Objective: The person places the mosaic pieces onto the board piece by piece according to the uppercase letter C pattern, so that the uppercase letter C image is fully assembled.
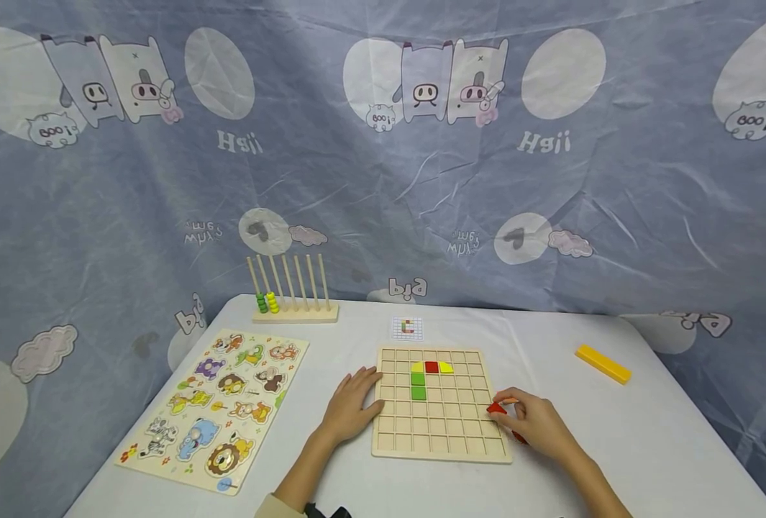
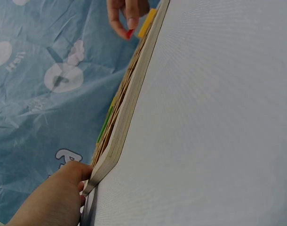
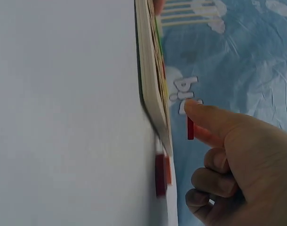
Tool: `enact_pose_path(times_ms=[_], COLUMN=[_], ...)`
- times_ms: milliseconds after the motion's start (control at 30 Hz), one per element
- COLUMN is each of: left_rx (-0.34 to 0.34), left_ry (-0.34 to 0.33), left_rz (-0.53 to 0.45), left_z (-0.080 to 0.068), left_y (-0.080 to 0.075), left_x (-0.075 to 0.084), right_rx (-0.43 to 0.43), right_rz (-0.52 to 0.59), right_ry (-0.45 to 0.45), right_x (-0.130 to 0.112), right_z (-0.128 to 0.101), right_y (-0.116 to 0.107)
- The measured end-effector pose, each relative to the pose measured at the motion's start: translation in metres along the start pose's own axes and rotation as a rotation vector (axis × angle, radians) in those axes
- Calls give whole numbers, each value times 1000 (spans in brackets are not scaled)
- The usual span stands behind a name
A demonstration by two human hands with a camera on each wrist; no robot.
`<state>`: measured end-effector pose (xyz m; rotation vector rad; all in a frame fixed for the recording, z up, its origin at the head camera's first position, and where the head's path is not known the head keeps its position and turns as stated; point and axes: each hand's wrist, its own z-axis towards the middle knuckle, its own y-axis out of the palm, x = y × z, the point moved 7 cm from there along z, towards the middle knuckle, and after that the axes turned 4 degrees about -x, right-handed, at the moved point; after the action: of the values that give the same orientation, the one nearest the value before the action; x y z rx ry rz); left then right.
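Nearest, at the front right corner of the square wooden grid board [image 1: 444,432]: right hand [image 1: 538,424] pinching a small red square tile [image 1: 496,409] between thumb and forefinger, remaining fingers curled under, tile held edge-on just off the board's right edge. Confirmed from the right wrist view, tile [image 3: 190,128] clear of the board surface, standing upright in the pinch, not yet seated in any cell. Beside that hand on the white table [image 1: 648,432], a couple more loose red and orange pieces [image 3: 161,174] lying just off the board corner. Across on the left edge: left hand [image 1: 350,406] resting flat, fingers relaxed and spread, fingertips touching the board rim, steadying, holding nothing. Key relation: open cells lying up and to the left of the pinched tile, right hand plainly the nearer one, reach running diagonally toward the far middle. Further in, on the board: small cluster already seated, two green squares [image 1: 418,385] stacked near to far, then yellow, red square [image 1: 431,367] and yellow along the row above. Left of everything, flat wooden animal puzzle board [image 1: 217,406]. Beyond the grid, small printed pattern card [image 1: 407,328]. Far right, long yellow wooden bar [image 1: 603,363], well apart. Far left, wooden peg rack with green and yellow beads [image 1: 292,298], patterned blue cloth behind.
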<state>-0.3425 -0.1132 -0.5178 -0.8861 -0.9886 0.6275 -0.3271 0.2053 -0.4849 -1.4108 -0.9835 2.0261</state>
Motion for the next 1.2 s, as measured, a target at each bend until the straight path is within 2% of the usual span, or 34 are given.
enact_pose_path(times_ms=[167, 300, 567, 867, 1067, 1200], left_rx=[-6, -11, -2, 12, 4, -4], left_ry=[-3, -7, 6, 17, 11, 1], left_rz=[-3, 8, -4, 7, 10, 9], left_z=[-1, 0, 2, 0, 0, 1], left_y=[2, 3, 0, -1, 0, 0], left_x=[0, -1, 0, 0, -1, -3], right_rx=[-31, -55, -22, 55, 59, 64], right_rz=[19, 49, -23, -81, -116, -142], right_ry=[-44, -38, -29, -25, 11, 1], right_x=[-22, -38, -62, -82, -84, -87], right_z=[6, 10, 17, 26, 33, 36], right_y=[21, 37, 62, 74, 81, 83])
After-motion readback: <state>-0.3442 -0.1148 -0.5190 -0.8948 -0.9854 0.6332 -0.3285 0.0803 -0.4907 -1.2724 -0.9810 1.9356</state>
